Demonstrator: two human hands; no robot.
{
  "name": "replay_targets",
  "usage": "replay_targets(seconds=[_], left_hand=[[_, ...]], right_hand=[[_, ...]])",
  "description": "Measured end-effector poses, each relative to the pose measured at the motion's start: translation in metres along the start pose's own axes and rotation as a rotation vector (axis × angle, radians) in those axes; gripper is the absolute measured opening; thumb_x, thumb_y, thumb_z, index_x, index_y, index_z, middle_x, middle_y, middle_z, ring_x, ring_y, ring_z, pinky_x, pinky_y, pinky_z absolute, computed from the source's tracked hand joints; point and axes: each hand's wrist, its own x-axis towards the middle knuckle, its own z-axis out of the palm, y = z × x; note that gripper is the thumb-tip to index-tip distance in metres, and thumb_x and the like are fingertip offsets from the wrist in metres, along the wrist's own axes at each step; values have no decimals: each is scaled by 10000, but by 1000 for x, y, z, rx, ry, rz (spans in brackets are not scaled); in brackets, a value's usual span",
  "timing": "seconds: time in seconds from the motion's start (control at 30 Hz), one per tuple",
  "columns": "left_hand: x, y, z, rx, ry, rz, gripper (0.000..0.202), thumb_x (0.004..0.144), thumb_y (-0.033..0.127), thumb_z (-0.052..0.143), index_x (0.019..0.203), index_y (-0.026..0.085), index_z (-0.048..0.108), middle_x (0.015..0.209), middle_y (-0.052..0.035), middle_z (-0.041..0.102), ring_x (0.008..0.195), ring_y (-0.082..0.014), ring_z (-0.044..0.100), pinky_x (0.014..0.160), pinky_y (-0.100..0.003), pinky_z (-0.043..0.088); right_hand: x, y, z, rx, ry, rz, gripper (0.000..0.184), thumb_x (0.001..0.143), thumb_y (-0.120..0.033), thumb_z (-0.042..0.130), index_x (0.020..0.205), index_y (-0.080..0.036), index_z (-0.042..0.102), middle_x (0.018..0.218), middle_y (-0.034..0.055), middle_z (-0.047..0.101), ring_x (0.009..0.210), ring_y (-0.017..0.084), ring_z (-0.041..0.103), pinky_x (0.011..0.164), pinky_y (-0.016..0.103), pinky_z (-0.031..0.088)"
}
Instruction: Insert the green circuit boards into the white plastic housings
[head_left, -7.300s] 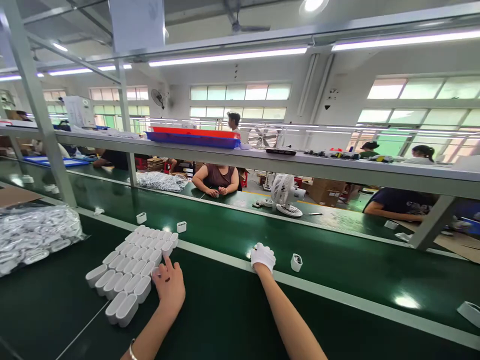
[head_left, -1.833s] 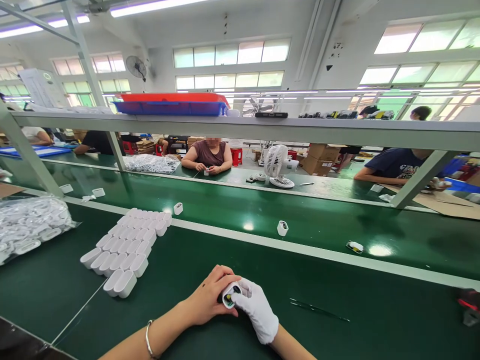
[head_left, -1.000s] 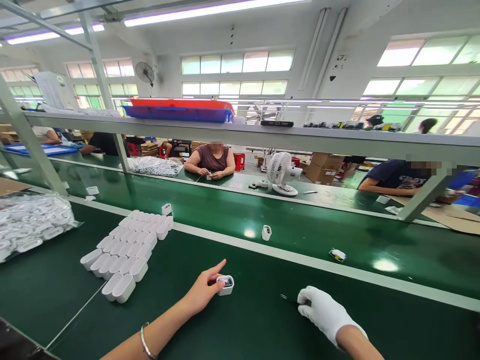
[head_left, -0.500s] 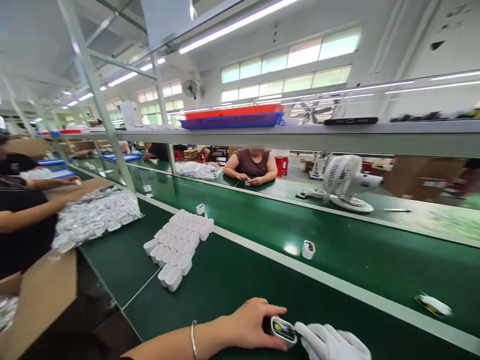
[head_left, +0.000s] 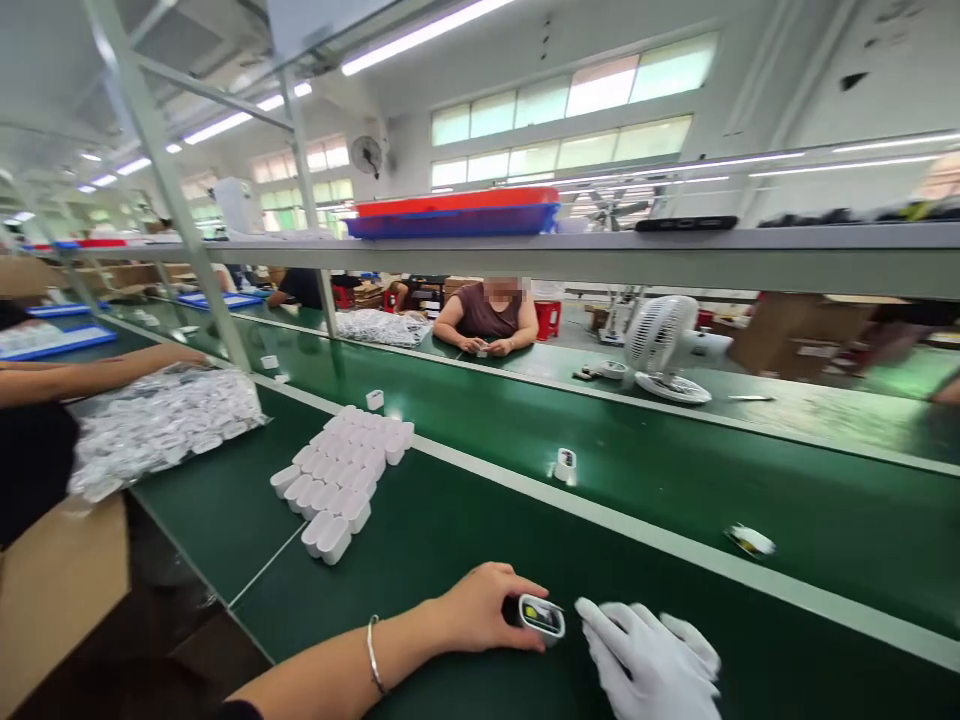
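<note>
Where left hand (head_left: 480, 610) grips casing (head_left: 541, 615), underside hidden

bright tube lights | belt glare | edges stretched, blurred

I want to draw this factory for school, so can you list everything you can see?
small case: one, white with a yellow-green inside, gripped at the near edge
grouped cases: many, white, in rows on the near table
belt: one, green, across the middle
loose cases: at least two, white, apart on the belt
scrap: one, white and yellow, on the belt, right
bag of parts: one, clear with white pieces, far left
fan: one, white, far table
trays: two, red on blue, on the shelf
person: one, seated across the belt
arm: one, another person's, far left
left hand: bare, bracelet, gripping the small case
right hand: white glove, beside the small case
</note>
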Motion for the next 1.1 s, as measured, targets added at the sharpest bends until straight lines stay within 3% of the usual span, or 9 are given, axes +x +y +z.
replay_targets(seconds=[0.2, 0.33, 0.47, 0.67, 0.97, 1.1], left_hand=[[-2, 6, -4, -14, -28, -38, 445, 685, 332, 729, 1102, 201, 643, 916, -37, 637, 858, -197, 539, 804, -269, 405], [-2, 10, -3, -12, -49, -20, 392, 683, 280, 722, 1064, 215, 653, 956, -19, 645, 865, -197, 517, 797, -267, 384], [-2, 12, -4, -6, -74, 10, 333, 701, 246, 696, 1032, 222, 661, 938, -2, 654, 840, -189, 499, 761, -257, 367], [-1, 10, -5, -11, -70, 10, 334, 694, 278, 698, 1021, 224, 663, 946, 4, 659, 840, -191, 501, 759, -263, 363], [0, 12, -5, 28, -82, 16, 324, 701, 282, 667, 1022, 236, 667, 957, 13, 661, 830, -191, 492, 747, -270, 362], [-2, 13, -5, 30, -80, 13, 310, 705, 291, 668, 1010, 230, 666, 943, 12, 659, 832, -190, 487, 739, -264, 358]], right_hand=[[2, -23, -12, -54, 103, 43, 221, 814, -154, 471, 855, -270, 655, 722, -29, 663, 641, 102, 545, 797, 345, 229], [1, -29, -3, -84, 175, 76, 223, 811, -133, 474, 836, -262, 655, 676, -29, 626, 610, 100, 504, 755, 330, 232], [4, -31, 10, -85, 221, 16, 223, 791, -127, 502, 862, -276, 652, 675, -33, 619, 609, 103, 481, 719, 325, 223], [7, -26, -3, -133, 130, 9, 204, 750, -114, 548, 822, -279, 643, 655, -44, 612, 625, 106, 486, 740, 334, 225], [10, -31, -1, -260, 149, -70, 314, 698, -14, 569, 829, -289, 644, 723, -42, 638, 722, 130, 529, 837, 365, 218], [11, -30, -11, -263, 139, -55, 363, 676, 24, 566, 816, -302, 642, 752, -58, 650, 736, 118, 528, 878, 373, 200]])
